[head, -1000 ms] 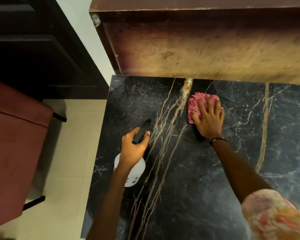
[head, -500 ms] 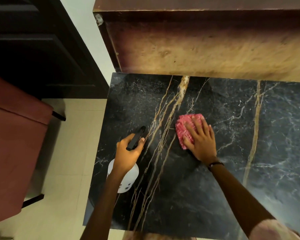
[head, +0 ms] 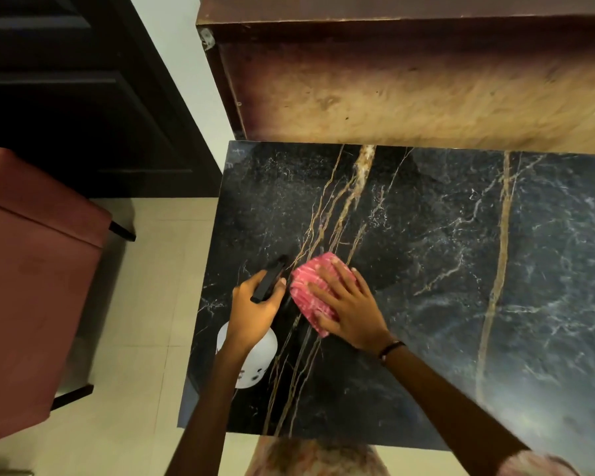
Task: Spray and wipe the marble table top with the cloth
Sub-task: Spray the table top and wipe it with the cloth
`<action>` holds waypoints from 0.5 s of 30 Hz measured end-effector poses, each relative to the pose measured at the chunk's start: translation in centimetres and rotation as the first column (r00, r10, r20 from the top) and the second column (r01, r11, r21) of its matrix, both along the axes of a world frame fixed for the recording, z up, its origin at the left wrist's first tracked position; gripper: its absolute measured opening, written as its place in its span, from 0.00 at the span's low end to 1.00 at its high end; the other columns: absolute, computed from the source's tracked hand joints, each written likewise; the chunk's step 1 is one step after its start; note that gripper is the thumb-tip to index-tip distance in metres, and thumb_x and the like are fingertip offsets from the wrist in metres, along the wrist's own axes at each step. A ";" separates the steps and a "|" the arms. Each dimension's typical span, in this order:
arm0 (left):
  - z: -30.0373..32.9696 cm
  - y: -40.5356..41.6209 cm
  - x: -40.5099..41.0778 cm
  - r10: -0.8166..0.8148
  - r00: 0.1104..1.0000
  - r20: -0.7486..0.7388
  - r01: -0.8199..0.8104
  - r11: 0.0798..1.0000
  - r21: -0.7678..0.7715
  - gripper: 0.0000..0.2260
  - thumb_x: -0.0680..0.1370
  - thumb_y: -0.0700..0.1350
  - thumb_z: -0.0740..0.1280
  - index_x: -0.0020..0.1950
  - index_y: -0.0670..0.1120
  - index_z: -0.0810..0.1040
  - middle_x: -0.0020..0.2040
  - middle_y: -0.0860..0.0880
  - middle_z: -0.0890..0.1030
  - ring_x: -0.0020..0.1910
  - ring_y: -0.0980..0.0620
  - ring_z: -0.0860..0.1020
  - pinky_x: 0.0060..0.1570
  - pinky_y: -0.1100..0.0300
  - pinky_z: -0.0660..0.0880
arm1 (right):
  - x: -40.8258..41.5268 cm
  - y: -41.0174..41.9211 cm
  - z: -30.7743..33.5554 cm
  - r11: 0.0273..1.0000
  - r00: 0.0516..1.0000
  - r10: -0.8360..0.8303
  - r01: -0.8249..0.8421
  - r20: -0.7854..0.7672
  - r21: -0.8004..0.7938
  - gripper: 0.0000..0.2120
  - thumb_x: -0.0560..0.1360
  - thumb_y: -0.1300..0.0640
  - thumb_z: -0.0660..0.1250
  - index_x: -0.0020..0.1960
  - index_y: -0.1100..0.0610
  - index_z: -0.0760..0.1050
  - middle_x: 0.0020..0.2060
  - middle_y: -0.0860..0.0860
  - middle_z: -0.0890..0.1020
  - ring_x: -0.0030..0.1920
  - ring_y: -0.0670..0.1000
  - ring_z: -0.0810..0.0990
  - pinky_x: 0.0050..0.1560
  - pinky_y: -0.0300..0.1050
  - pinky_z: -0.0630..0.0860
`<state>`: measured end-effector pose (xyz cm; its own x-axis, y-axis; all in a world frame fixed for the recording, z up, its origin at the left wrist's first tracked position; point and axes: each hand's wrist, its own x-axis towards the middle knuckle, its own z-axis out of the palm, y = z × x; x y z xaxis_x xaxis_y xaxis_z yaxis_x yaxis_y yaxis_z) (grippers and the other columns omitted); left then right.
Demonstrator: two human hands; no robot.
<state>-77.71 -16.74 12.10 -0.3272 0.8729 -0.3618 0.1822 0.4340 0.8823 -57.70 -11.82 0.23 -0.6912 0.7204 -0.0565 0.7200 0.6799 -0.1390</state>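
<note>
Marble table top (head: 426, 269), black with gold and white veins, fills the centre and right of the frame, its near edge along the bottom. Far left: a reddish upholstered seat (head: 31, 286) on dark legs, standing on a pale tiled floor (head: 145, 304); dark panelled woodwork (head: 66, 97) behind it in the upper left. At the marble's left edge, lower centre-left of the frame, the left hand (head: 255, 307) is wrapped around the neck of a spray bottle (head: 251, 355), fingers curled on the black trigger head, which points up-frame; the white body shows below the wrist, standing on the marble near its left edge. Just right of the nozzle, almost touching it, lies the pink cloth (head: 310, 290), bunched and flat on the marble. The right hand (head: 347, 307) lies palm down on the cloth, fingers spread and pointing toward the upper left, pressing it to the surface; a dark band circles the wrist. The right forearm runs down to the lower right, ending at a patterned sleeve. Across the top right, a worn wooden panel (head: 409, 80) meets the marble's far edge. Right-hand marble is blurred.
</note>
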 end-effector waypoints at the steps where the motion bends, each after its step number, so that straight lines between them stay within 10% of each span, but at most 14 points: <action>1: 0.1 -0.3 -0.1 0.004 1.000 0.004 -0.004 1.000 -0.006 0.07 0.77 0.42 0.66 0.40 0.49 0.78 0.29 0.48 0.74 0.26 0.56 0.71 0.27 0.67 0.69 | 1.9 -0.2 0.1 1.000 1.000 0.009 -0.009 0.014 0.011 0.30 0.78 0.33 0.47 0.76 0.44 0.56 0.76 0.54 0.60 0.76 0.60 0.51 0.74 0.63 0.50; 9: 0.1 -2.4 -0.6 0.026 1.000 -0.009 -0.026 1.000 -0.006 0.04 0.77 0.42 0.66 0.42 0.48 0.78 0.34 0.45 0.77 0.32 0.52 0.75 0.29 0.71 0.72 | -1.6 5.0 1.6 0.908 0.917 -0.398 0.398 0.025 -0.132 0.33 0.76 0.32 0.43 0.75 0.47 0.60 0.74 0.57 0.62 0.74 0.65 0.56 0.71 0.67 0.50; 15: -0.4 -4.2 -0.6 0.043 0.999 0.011 -0.042 0.999 -0.007 0.07 0.76 0.41 0.68 0.39 0.52 0.78 0.26 0.53 0.73 0.23 0.57 0.70 0.25 0.65 0.67 | -7.6 -1.4 0.9 0.989 0.991 -0.132 0.130 -0.032 -0.068 0.29 0.76 0.37 0.49 0.74 0.48 0.62 0.74 0.57 0.64 0.74 0.64 0.56 0.70 0.68 0.58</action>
